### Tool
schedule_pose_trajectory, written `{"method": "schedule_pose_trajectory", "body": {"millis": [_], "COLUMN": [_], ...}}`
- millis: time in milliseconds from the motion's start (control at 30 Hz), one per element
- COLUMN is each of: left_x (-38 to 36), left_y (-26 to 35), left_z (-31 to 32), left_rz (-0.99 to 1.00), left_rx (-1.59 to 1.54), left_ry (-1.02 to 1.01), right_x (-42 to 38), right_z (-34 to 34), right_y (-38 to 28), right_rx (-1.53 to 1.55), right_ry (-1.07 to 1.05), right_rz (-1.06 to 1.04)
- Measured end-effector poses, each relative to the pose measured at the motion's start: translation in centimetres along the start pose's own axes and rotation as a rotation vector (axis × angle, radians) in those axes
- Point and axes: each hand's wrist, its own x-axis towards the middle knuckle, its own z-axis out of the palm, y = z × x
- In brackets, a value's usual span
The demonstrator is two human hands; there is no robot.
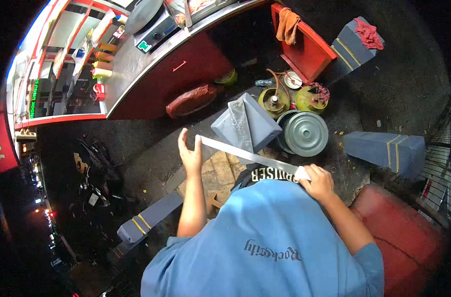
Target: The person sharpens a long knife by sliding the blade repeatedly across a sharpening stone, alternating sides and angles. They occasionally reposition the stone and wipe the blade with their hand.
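A knife with a long pale blade (250, 155) and a white handle is held in my right hand (318, 183), whose fingers are closed round the handle. My left hand (190, 154) is raised at the far end of the blade with its fingers apart; one fingertip is at the blade tip, and contact cannot be made out. Just beyond the blade, a long grey stone bar (240, 123) lies across a grey stool (261, 123).
A lidded metal pot (306, 133) and green gas cylinders (312, 99) stand right of the stool. Grey benches (384, 148) lie at both sides. A red counter (181, 69) with a metal top runs across the upper left; an orange cloth (288, 24) hangs on a red panel.
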Motion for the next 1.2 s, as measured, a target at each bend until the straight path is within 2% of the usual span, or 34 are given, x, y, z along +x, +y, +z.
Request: {"method": "schedule_pose_trajectory", "body": {"millis": [33,100,167,200,267,333,367,400,433,467,500,567,667,733,767,800,833,867,900,967,1000,1067,1133,1200], "left_x": [0.7,7.2,13.8,16.0,18.1,13.9,11.6,8.2,4.3,1.0,-0.4,2.1,10.8,15.2,16.4,16.8,15.9,13.6,11.3,4.3,1.2,-0.6,3.4,9.9], "left_y": [-0.6,-1.7,-3.2,-3.0,-4.9,-1.8,-4.5,-5.3,-3.9,-1.1,0.3,-0.7,-3.5,-2.4,-2.6,-3.1,-3.7,-3.7,-5.2,-4.5,-2.2,0.8,0.2,-3.0], "left_z": [-0.1,0.4,0.5,0.3,0.0,-0.1,0.2,0.4,0.4,-0.6,-1.2,-0.8,-0.5,-1.0,-1.1,-1.1,-1.0,-0.9,-0.5,0.0,-0.8,-1.3,-0.5,0.3], "left_rz": [0.027,0.096,0.084,0.007,-0.015,-0.075,0.057,0.108,0.075,-0.073,-0.094,-0.047,0.077,-0.077,-0.095,-0.117,-0.054,-0.078,0.092,0.012,-0.051,-0.092,-0.023,0.089], "left_rx": [-0.011,-0.022,0.117,0.157,0.275,0.014,0.062,-0.024,-0.069,0.015,0.062,0.033,0.115,0.206,0.256,0.303,0.250,0.046,0.110,-0.026,0.031,0.032,0.016,0.139], "left_ry": [0.020,0.025,0.107,0.127,0.122,-0.018,-0.010,-0.006,0.037,0.006,-0.014,0.013,0.070,0.098,0.115,0.131,0.100,0.032,0.030,0.041,0.009,0.017,0.054,0.084], "right_x": [0.6,6.5,13.0,15.6,16.3,13.4,10.7,7.8,5.0,2.7,1.1,3.5,11.7,16.7,16.7,16.4,16.1,13.7,11.2,5.5,3.0,1.2,4.2,10.0], "right_z": [0.0,0.4,1.1,1.5,1.4,1.0,0.8,0.7,0.4,0.2,0.5,-0.2,0.6,0.4,0.6,0.9,1.0,0.3,0.4,0.5,0.2,-0.2,0.3,0.4], "right_y": [-0.5,-2.7,-5.0,-5.7,-6.4,-5.9,-4.5,-3.1,-1.8,-0.8,0.0,-1.3,-4.1,-6.5,-6.7,-6.8,-6.9,-6.8,-5.5,-2.1,-1.1,-0.8,-1.5,-4.1], "right_rx": [-0.025,-0.030,-0.006,-0.033,-0.079,-0.040,0.012,-0.015,-0.007,-0.009,-0.020,-0.032,-0.056,-0.076,-0.079,-0.063,-0.049,-0.037,-0.032,-0.028,-0.041,-0.043,-0.039,-0.073], "right_ry": [0.025,0.080,0.116,0.115,0.068,0.023,0.026,0.024,0.041,-0.030,-0.006,0.004,0.097,0.052,0.047,0.029,0.009,-0.020,-0.007,-0.005,-0.068,-0.075,0.025,0.094], "right_rz": [-0.016,-0.032,-0.060,-0.083,-0.036,-0.008,-0.025,-0.030,-0.068,-0.058,-0.061,-0.055,-0.112,-0.072,-0.079,-0.057,-0.038,-0.002,-0.026,-0.058,-0.014,0.007,-0.053,-0.106]}}
